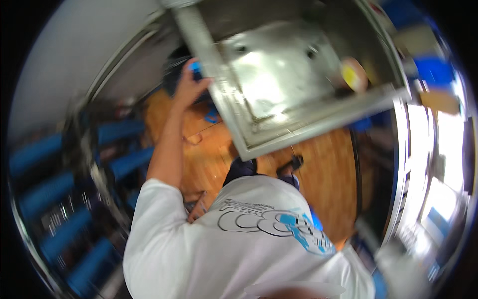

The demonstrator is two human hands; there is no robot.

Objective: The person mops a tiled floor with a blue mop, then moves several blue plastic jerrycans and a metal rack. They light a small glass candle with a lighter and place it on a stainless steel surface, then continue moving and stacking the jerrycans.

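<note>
Beside one metal sink (318, 121), one left hand (189, 88) grips one small blue object (195, 68).

Blue item (195, 67): small, bright blue, darker toward its lower side, too blurred for its kind or tilt to be told. I hold it in my left hand (189, 89), just beside the sink's (233, 117) left rim.

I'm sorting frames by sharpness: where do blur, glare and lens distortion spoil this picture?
Head view: blur smears the blue shelves and softens the left hand; head view: glare whitens patches of the sink, and the far right is partly blown out; head view: edges bow near the rim, corners black; the shirt is comparatively clear.
</note>
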